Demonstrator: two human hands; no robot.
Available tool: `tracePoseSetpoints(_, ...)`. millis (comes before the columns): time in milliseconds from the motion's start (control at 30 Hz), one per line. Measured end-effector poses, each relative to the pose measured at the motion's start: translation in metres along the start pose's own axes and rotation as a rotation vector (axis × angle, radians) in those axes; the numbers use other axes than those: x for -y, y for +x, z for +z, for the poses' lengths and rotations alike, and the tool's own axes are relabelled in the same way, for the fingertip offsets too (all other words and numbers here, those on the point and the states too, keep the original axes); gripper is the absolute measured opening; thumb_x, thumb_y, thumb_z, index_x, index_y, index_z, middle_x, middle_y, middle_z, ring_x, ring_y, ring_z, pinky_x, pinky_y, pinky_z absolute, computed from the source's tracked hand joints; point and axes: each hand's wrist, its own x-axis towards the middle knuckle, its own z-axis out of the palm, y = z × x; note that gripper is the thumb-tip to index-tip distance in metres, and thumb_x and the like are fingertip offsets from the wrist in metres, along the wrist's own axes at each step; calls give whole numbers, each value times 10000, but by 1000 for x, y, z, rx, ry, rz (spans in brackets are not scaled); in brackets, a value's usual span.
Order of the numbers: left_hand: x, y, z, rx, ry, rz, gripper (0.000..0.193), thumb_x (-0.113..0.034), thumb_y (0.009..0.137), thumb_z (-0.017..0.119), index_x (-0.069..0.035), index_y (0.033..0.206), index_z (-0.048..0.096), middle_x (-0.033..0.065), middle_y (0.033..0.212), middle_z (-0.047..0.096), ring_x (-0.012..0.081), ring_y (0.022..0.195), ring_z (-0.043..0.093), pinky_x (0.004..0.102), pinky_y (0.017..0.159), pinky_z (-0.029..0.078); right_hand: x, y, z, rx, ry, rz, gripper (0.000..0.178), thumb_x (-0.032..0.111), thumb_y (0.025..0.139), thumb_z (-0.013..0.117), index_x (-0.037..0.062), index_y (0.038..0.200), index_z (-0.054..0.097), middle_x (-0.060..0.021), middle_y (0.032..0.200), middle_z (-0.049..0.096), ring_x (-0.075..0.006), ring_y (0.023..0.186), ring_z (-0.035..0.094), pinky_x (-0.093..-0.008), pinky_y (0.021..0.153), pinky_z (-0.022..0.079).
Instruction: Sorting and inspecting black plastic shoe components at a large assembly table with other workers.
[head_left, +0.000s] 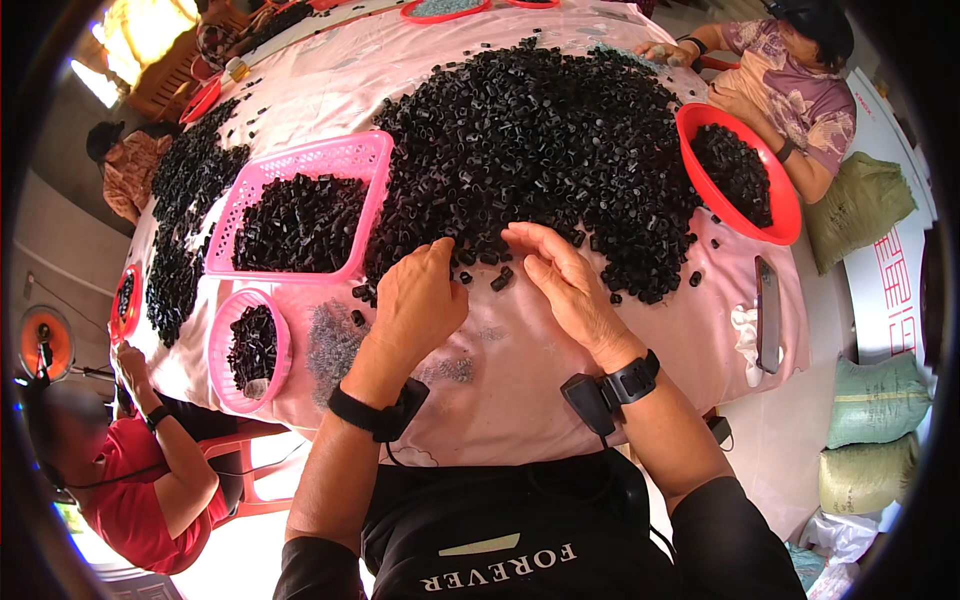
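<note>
A large heap of small black plastic pieces (520,140) covers the middle of the table in front of me. My left hand (415,300) is at the near edge of this heap, back upward, its fingers curled inward; whatever they hold is hidden. My right hand (567,285) faces it across a small gap, open, with fingers stretched toward the heap and the thumb apart. Between the two hands lies a loose black piece (502,279). Beside my left wrist, tiny grey bits (335,350) are scattered on the pale pink tablecloth (510,400).
Left of the heap stand a pink rectangular basket (378,190) and a round pink basket (285,350), both holding black pieces. A red bowl (787,232) and a phone-like dark slab (767,315) are at right. Co-workers sit around the table. Sacks (875,400) rest at far right.
</note>
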Motion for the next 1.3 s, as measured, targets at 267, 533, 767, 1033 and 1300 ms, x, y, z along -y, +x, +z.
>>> tracePoseSetpoints(267,1,12,1,38,2,42,498,-85,742,629,53,1220,644,258,949,705,416,898,688,476,818,545,10,-2,-2,5,-80,22,456,171,1048,522,67,1489,473,-128,1401,599,-224,1324,543,-341,1102,435)
tracePoseSetpoints(533,-14,21,-8,196,33,-144,422,-95,795,635,50,1190,669,264,1045,709,392,998,692,449,876,556,4,-1,3,63,-24,13,493,119,1035,515,87,1521,442,-153,1469,542,-255,1353,524,-377,1133,423)
tracePoseSetpoints(767,9,23,8,-51,6,32,391,-19,797,603,54,1174,674,239,1001,664,416,960,660,466,874,527,6,0,2,62,-87,-30,529,178,1030,539,80,1536,419,-157,1538,475,-281,1402,477,-410,1170,376)
tracePoseSetpoints(1033,0,32,16,-39,-79,155,265,52,823,597,16,1069,687,194,1004,630,394,936,651,451,828,524,4,-1,0,89,6,-30,584,233,1052,519,82,1584,329,-141,1628,352,-267,1506,326,-382,1222,267)
tracePoseSetpoints(1300,1,38,22,-143,-184,324,232,62,853,584,-14,1064,646,173,984,631,395,967,628,456,847,506,4,0,1,82,-30,-52,572,228,1068,483,69,1590,311,-139,1633,341,-263,1513,312,-371,1225,254)
